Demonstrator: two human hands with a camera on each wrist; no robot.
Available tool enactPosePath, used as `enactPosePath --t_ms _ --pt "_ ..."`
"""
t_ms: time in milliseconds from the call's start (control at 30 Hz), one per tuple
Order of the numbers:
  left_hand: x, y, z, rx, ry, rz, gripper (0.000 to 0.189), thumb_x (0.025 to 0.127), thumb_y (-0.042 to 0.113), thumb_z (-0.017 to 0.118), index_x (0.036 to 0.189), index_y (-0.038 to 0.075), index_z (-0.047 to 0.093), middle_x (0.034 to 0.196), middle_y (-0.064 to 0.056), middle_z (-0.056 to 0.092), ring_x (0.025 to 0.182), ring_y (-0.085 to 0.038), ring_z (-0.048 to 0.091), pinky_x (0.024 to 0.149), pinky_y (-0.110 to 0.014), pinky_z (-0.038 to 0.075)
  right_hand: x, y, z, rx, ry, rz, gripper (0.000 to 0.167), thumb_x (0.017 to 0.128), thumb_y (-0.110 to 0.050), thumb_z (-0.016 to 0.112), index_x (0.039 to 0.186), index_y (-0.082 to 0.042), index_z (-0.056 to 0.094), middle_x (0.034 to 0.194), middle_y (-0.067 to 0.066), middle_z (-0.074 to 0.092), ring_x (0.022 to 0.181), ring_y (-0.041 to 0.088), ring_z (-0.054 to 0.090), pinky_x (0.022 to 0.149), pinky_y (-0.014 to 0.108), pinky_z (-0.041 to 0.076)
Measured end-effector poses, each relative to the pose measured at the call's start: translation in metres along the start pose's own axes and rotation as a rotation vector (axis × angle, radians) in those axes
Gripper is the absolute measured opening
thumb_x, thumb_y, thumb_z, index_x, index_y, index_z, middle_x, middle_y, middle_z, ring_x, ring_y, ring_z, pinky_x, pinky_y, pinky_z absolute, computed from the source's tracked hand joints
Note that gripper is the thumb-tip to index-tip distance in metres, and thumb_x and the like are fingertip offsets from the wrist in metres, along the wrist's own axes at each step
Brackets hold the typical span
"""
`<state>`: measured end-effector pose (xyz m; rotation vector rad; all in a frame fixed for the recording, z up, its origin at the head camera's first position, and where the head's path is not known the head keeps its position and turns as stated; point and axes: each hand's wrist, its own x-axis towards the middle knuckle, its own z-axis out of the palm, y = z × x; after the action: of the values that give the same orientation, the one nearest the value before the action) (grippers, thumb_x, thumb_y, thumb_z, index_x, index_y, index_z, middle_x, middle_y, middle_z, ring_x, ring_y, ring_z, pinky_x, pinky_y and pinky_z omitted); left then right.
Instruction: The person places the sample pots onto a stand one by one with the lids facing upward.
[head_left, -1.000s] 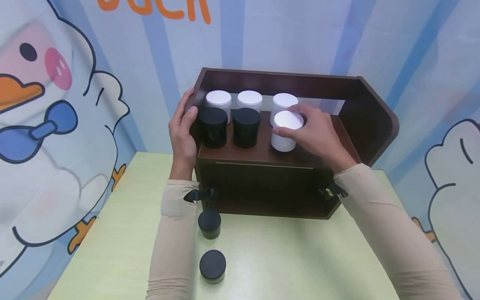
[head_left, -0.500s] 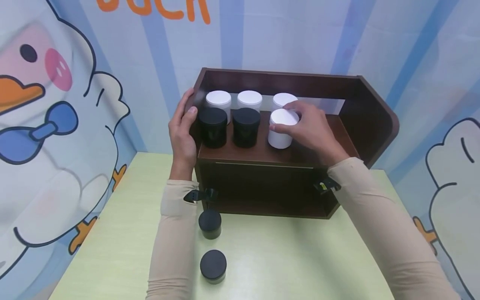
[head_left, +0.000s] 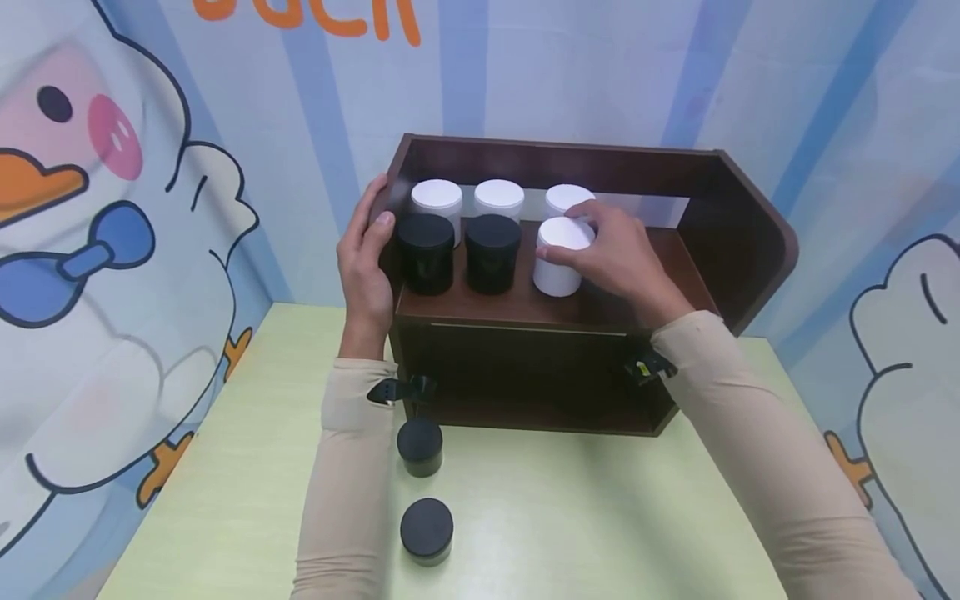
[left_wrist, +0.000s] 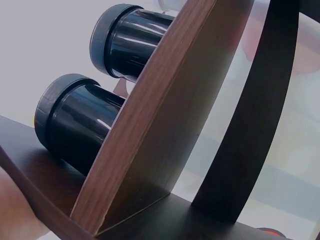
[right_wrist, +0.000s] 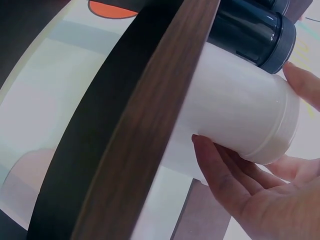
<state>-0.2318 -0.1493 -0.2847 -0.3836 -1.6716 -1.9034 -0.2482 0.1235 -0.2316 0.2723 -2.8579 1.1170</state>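
In the head view, my right hand [head_left: 618,258] holds a white lidded jar [head_left: 557,271] by its upper part, thumb on the left side and fingers behind. This jar stands upright on the top board of a dark brown shelf [head_left: 517,308], right of two black lidded jars [head_left: 491,258]. The right wrist view shows my fingers [right_wrist: 220,175] around the white jar, whose base meets the board. My left hand [head_left: 367,267] grips the shelf's left side panel, thumb toward the inside. Three white jars [head_left: 437,200] stand in a back row, partly hidden by the front ones.
On the pale table [head_left: 525,517] before the shelf stand two short black-lidded jars, one nearer the shelf [head_left: 420,446] and one nearer me [head_left: 427,531]. The shelf has a lower compartment [head_left: 532,375] and a raised right side panel [head_left: 750,242]. A printed curtain hangs behind.
My right hand has moved the white jar slightly left and back along the top board, toward the black jars. My left hand has stayed on the side panel.
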Motion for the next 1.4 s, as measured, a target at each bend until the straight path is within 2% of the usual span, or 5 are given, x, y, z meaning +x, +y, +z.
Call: enactPosePath --t_ms 400,600,900,1133,1400 --pt "-0.002 0.001 0.000 0.009 0.002 0.002 0.052 0.099 0.028 0.044 0.150 0.017 0.049 0.152 -0.003 0.051 0.137 -0.025 0.049 0.111 -0.038 0.047 -0.011 0.004 -0.003 -0.064 0.027 -0.065 0.081 0.082 -0.052 0.077 0.143 -0.007 0.046 0.141 0.018 0.058 0.121 0.035 0.057 0.098 0.053 0.049" --pt "-0.002 0.002 0.001 0.014 -0.004 0.002 0.052 0.100 0.029 0.044 0.150 0.018 0.048 0.151 -0.002 0.051 0.136 -0.024 0.050 0.110 -0.037 0.047 -0.030 0.003 -0.012 -0.156 0.111 -0.104 0.081 0.083 -0.049 0.077 0.146 -0.009 0.045 0.140 0.018 0.061 0.125 0.037 0.057 0.101 0.056 0.046" --pt "0.000 0.001 0.002 0.012 -0.009 0.010 0.052 0.100 0.028 0.044 0.150 0.018 0.048 0.151 -0.004 0.051 0.135 -0.022 0.050 0.111 -0.038 0.046 -0.059 -0.001 -0.028 -0.162 0.221 -0.110 0.082 0.083 -0.052 0.076 0.147 -0.011 0.044 0.140 0.019 0.060 0.122 0.037 0.062 0.101 0.059 0.047" --pt "0.001 -0.001 0.001 0.022 -0.006 0.008 0.053 0.099 0.029 0.044 0.151 0.018 0.047 0.152 -0.002 0.050 0.137 -0.020 0.048 0.113 -0.041 0.044 -0.077 -0.004 -0.034 -0.119 0.220 -0.126 0.074 0.082 -0.056 0.075 0.140 -0.015 0.053 0.128 0.015 0.068 0.112 0.032 0.068 0.095 0.054 0.051" --pt "-0.001 0.001 0.000 0.031 0.003 0.000 0.053 0.099 0.029 0.044 0.150 0.019 0.048 0.152 -0.001 0.050 0.136 -0.019 0.048 0.113 -0.042 0.045 -0.092 0.000 -0.034 -0.084 0.161 -0.116 0.063 0.085 -0.053 0.074 0.133 -0.017 0.058 0.118 0.011 0.073 0.104 0.029 0.071 0.090 0.051 0.055"
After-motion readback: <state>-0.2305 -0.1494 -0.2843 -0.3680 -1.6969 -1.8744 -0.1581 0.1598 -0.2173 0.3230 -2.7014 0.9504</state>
